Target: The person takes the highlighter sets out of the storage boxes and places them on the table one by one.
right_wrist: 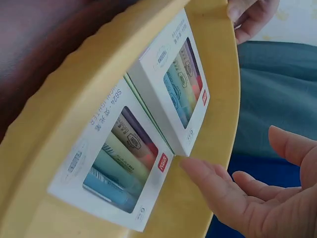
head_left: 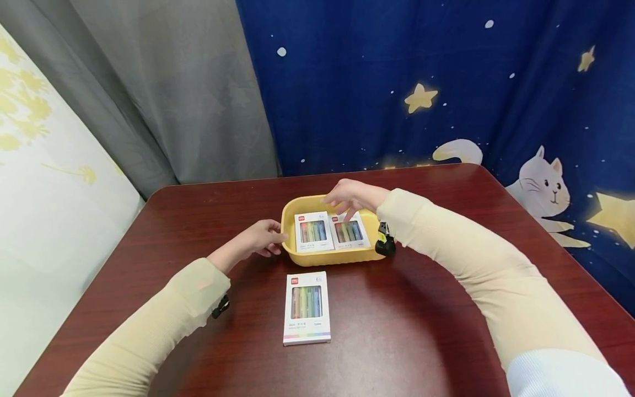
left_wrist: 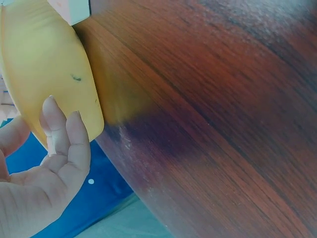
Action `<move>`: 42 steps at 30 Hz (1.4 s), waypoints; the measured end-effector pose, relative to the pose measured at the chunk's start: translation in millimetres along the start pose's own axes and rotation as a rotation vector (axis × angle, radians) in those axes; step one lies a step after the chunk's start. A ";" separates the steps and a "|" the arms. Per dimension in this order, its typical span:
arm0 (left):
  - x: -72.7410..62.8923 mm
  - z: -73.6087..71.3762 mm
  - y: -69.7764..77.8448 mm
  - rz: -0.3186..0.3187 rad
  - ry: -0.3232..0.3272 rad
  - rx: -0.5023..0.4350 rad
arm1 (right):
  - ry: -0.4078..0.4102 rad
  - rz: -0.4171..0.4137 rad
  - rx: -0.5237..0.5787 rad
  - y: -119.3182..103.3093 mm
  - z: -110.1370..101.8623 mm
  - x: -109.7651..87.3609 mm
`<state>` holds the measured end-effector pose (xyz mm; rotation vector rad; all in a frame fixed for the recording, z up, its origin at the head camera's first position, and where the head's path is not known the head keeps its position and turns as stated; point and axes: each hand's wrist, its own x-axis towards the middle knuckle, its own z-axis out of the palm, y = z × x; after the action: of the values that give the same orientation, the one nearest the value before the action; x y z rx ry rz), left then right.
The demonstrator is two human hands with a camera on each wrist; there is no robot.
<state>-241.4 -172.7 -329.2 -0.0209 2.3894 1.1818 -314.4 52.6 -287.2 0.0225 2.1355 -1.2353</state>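
Note:
A yellow basket (head_left: 302, 259) stands on the table. Two white boxes of highlighters lie side by side in it: one box (head_left: 314, 246) on the left, another (head_left: 353, 244) on the right. My left hand (head_left: 260, 237) holds the basket's left end, thumb at the rim and fingers by the outer wall (left_wrist: 59, 64). Above the basket's far side is my right hand (head_left: 349, 194), fingers loosely bent and holding nothing; the right wrist view shows its fingertips (right_wrist: 195, 166) close to the boxes. A third highlighter box (head_left: 306, 331) lies flat in front of the basket.
The dark red wooden table (head_left: 223, 331) ends at a far edge by a grey curtain (head_left: 173, 82) and a blue star-patterned curtain (head_left: 347, 82). A pale wall panel (head_left: 49, 193) borders the left side.

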 end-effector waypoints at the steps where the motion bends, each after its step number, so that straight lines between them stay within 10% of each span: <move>1: 0.2 0.1 -0.2 0.000 0.001 -0.001 | 0.002 0.009 0.009 0.3 0.5 3.2; 42: 3.1 -0.1 -1.7 -0.012 0.004 -0.001 | -0.008 0.097 -0.040 0.7 27.9 35.7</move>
<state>-243.8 -173.3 -331.7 -0.0378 2.3890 1.1781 -327.2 20.6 -316.7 0.1027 2.1256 -1.1343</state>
